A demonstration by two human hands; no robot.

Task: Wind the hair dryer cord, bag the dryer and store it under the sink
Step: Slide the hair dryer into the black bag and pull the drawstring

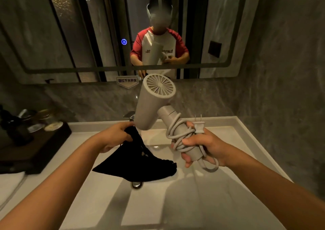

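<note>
Dryer (154,99) held over the sink (233,134) in the right hand (202,145), barrel uppermost with the rear grille facing the camera, handle slanting down and to the right into the palm. Cord (177,134) wound in loose turns round the handle; one loop hanging free below the fist. Plug (199,126) pinned upright against the handle, prongs pointing up. Right hand clamped round handle and cord together. Left hand (114,134) closed on the upper edge of a black bag (139,164), pinched at one point only; remainder of the bag drooping limp toward the drain (136,184). Bag mouth collapsed; opening not discernible. Winding judged complete, bagging not yet begun. Critical relation: dryer just right of and above the bag, long axis of the handle running diagonally from upper left to lower right, barrel end nearest the left hand and almost touching it, handle end farthest from the bag. Judged requirement for the next move: mouth spread open first, then either end turned downward into it. Judged risk: hanging loop or plug prongs snagging on the fabric. Dark tray (40,150) with glassware at left, well apart.
</note>
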